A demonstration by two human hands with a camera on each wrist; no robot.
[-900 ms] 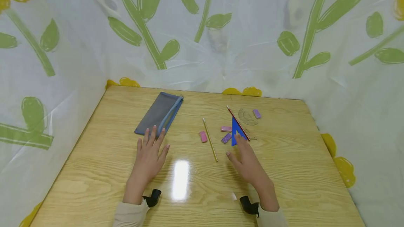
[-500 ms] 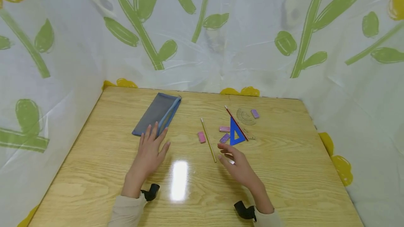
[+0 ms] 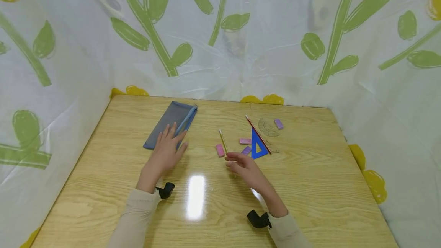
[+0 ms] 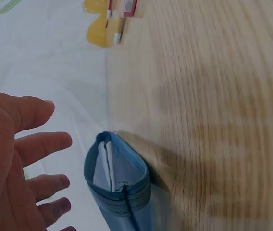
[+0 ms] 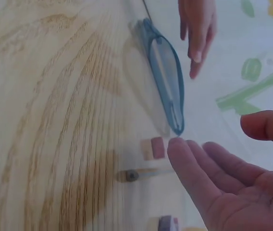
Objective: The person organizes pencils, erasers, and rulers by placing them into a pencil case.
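A grey-blue zipped pencil case (image 3: 169,116) lies at the left of the table, its mouth gaping in the left wrist view. Over its near end hovers my left hand (image 3: 165,154), fingers spread and holding nothing; the left wrist view shows a gap between them. My right hand (image 3: 248,171) hangs above the lower part of a yellow pencil (image 3: 222,139), hiding its near end. Its fingers are extended, thumb apart, and grip nothing in the right wrist view. Left of that pencil sits a pink eraser (image 3: 219,150).
Right of the yellow pencil are another pink eraser (image 3: 245,141), a purple eraser (image 3: 246,150), a blue set square (image 3: 254,148) and a red pencil (image 3: 257,134). Further back lie a clear protractor (image 3: 266,128) and a purple eraser (image 3: 278,124). Flower-patterned sheets (image 3: 258,64) border the table.
My right hand has moved left, from over the set square to over the yellow pencil. My left hand has shifted forward, further over the pencil case.
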